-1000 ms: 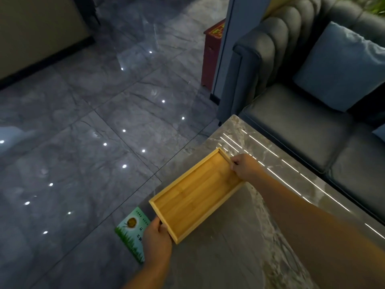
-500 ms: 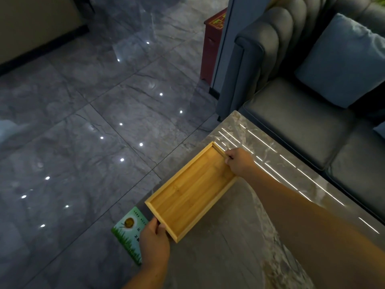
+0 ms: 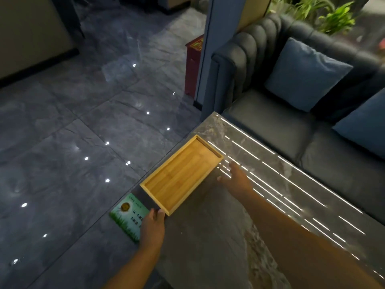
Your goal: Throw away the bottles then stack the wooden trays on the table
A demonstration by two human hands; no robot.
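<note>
right hand (image 3: 235, 178) splayed beside the tray (image 3: 181, 176); left hand (image 3: 153, 225), grip unclear, over green book (image 3: 125, 215).

The green booklet (image 3: 127, 213) at lower centre is partly covered by the left hand (image 3: 153, 228) and the table (image 3: 208, 247), and its print cannot be read.

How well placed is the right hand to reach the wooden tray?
Likely yes: the right hand is open just beside the wooden tray, at its long side, with only table surface between them.
</note>
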